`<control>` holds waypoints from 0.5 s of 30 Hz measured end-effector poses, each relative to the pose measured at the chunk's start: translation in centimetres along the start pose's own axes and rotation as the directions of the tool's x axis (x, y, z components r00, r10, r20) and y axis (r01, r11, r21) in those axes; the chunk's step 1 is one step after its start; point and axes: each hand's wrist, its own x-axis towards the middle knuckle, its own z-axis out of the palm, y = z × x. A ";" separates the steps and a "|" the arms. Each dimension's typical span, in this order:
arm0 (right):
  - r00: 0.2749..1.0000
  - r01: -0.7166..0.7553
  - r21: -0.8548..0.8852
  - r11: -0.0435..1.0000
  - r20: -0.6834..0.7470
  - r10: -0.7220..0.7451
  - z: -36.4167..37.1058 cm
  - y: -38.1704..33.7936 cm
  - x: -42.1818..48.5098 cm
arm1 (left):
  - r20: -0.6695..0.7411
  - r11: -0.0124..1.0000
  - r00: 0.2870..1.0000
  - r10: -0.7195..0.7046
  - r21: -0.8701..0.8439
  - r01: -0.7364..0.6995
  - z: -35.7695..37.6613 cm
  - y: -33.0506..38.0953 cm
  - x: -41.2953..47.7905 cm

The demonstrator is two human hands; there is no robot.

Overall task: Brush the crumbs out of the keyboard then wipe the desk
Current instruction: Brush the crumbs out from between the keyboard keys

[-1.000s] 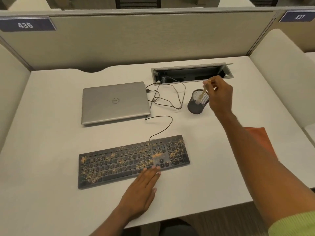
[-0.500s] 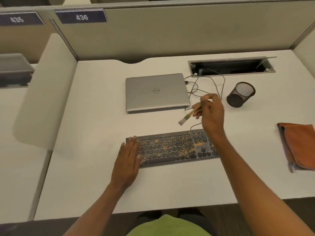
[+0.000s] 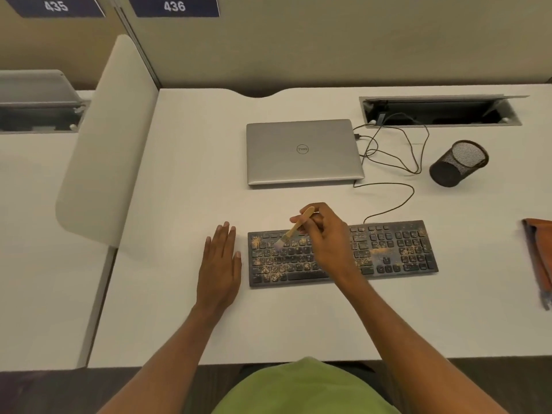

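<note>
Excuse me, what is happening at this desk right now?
A person is cleaning a dirty keyboard. The right hand holds a small wooden brush, its bristles at the upper left keys, where many crumbs lie. The left hand rests flat on the desk, just left of the keyboard. An orange cloth waits at the right edge, unused. A closed laptop and an empty mesh cup stand behind.

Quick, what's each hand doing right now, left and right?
Left hand: open, flat on the desk beside the keyboard, holding nothing.
Right hand: closed on the small wooden brush, bristles at the keyboard's left keys.
</note>
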 end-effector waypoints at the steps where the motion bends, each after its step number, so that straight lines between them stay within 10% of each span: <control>1: 1.000 0.000 0.006 1.000 0.001 0.000 0.3 -0.2 -0.1 | 0.010 1.000 1.000 -0.005 0.012 0.004 0.1 -0.3 0.1; 15: 0.999 0.012 -0.115 0.993 -0.046 -0.018 3.3 -0.9 0.9 | 0.119 0.977 0.993 0.003 0.213 -0.028 1.3 -1.6 0.3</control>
